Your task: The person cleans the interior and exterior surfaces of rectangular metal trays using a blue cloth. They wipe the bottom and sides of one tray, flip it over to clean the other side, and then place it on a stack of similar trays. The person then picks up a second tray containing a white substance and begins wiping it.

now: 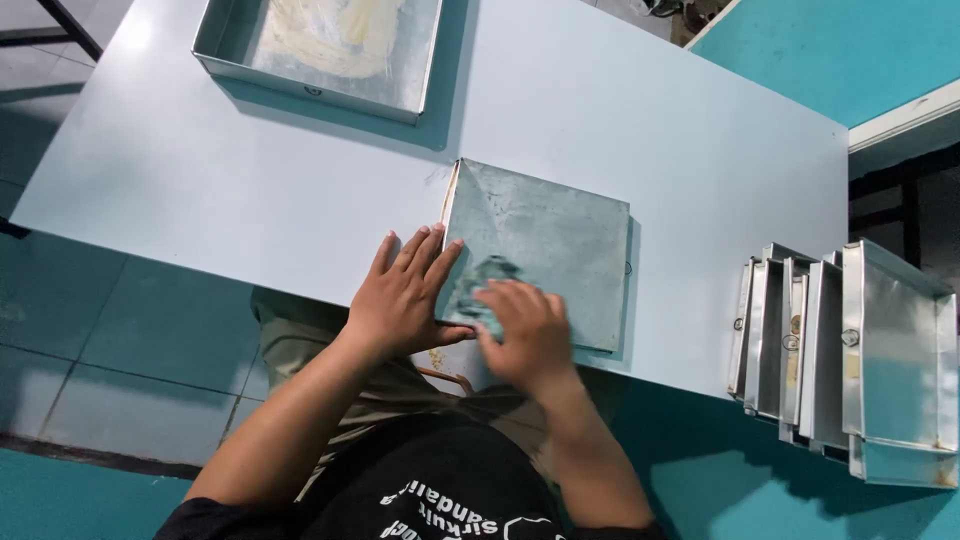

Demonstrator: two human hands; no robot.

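- We see a square grey metal baking pan (545, 245) lying upside down near the front edge of a pale blue-grey table (250, 170), its flat bottom facing up.
- Our left hand (405, 295) lies flat and open on the pan's left edge, fingers spread, bearing down on the metal and the table beside it.
- Our right hand (530, 330) presses a small crumpled greenish cloth (490, 275) against the pan's upturned bottom near its front left corner; the fingers are curled over the cloth, and the hand is blurred.
- At the far left of the table stands a second, larger square metal tray (225, 45), right way up, with a pale yellowish smear across its floor.
- At the right end of the table, well apart from our hands, a row of similar shiny metal pans (850, 350) stands on edge, leaning one against the next, partly past the table's corner.
- Below the table we see turquoise floor tiles (120, 340) and our own dark shirt (430, 480).
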